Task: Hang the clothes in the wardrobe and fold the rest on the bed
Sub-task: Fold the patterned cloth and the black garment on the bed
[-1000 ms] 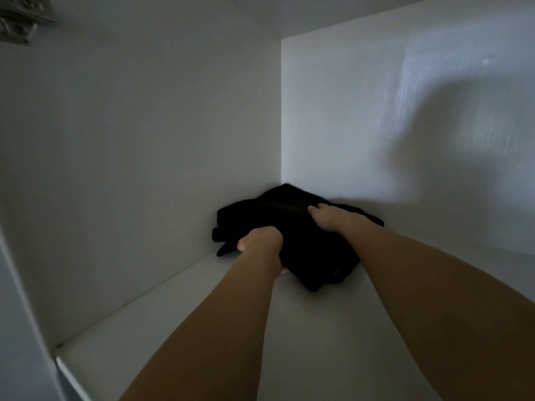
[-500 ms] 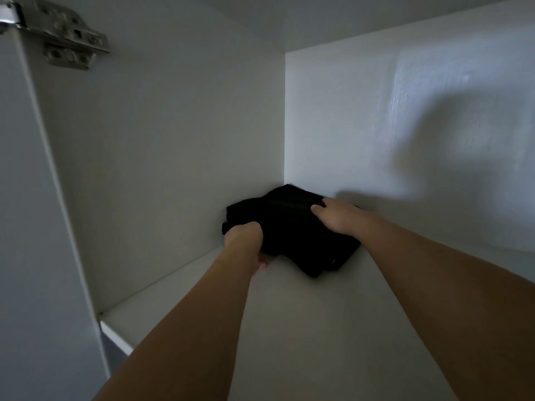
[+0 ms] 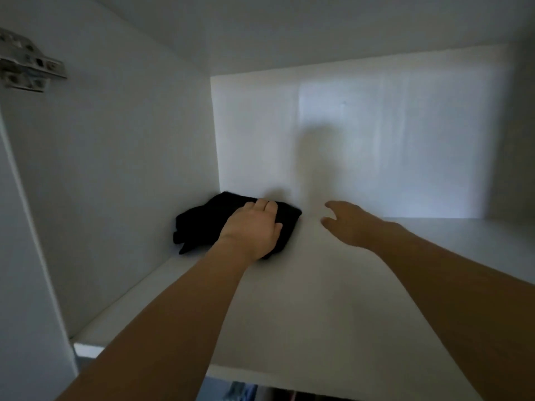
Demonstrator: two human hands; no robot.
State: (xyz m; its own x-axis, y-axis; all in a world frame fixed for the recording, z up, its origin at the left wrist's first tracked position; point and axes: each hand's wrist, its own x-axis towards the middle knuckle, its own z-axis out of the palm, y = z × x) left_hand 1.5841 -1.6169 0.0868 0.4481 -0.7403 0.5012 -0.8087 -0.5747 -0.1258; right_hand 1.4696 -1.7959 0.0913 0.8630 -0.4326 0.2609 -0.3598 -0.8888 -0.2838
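Fingers (image 3: 267, 208) of the left hand (image 3: 252, 230) lie flat and close together on top of the folded black garment (image 3: 202, 224), palm pressing down, not curled round it. Right hand (image 3: 346, 224) is off the cloth, hovering just above the wardrobe shelf (image 3: 318, 299), fingers spread loose and holding nothing.

Going L to R from the left fingertips: well out to the left and higher up, a metal door hinge (image 3: 27, 66) on the side panel. Nearer, the garment's loose end trails left of the knuckles toward the side wall. The garment's bulk sits under and just behind the fingers, tucked into the back-left corner, its right edge poking out a bit past the fingertips. Then a gap of bare shelf, then the right hand's fingers, near but apart from the cloth.

Step in hand, as I read it: settling the folded piece on the shelf. To do it well: keep the palm flat, push evenly so the stack doesn't skew, and tuck the stray left flap under w/ the free right hand before letting go. Light is dim in there, so the garment's folds are hard to read; it's probably one item, can't be sure.

Below the shelf's front edge, a sliver of hanging clothes (image 3: 246, 392), blurred.
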